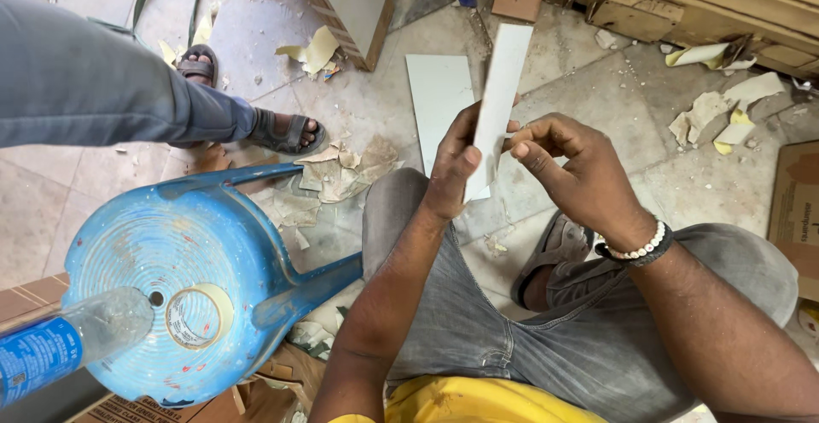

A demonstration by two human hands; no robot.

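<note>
White laminate, a long narrow strip (499,99) of it, stands nearly upright between the seated person's two hands, above the lap in grey jeans. The left hand (452,167) is wrapped round the strip's lower part, thumb pressed on its face and fingers closed behind it. The right hand (567,171) sits just beside, its fingers curled in, with fingertips (519,148) pinching at the strip's right edge; a beaded bracelet (638,248) circles that wrist.

Beyond the strip a wider white panel (438,103) lies flat on the stone floor (597,99), which is littered with torn scraps of yellowish backing paper (341,176). To the left, close by the person's knee, stands a blue plastic stool (171,286), paint-spattered, with a roll of tape (198,315) lying on its seat and a clear plastic bottle (72,338) with a blue label resting across its edge. Farther left another person's leg in grey trousers and sandalled foot (286,133) reach in. Wooden framing (682,1) runs along the top right.
</note>
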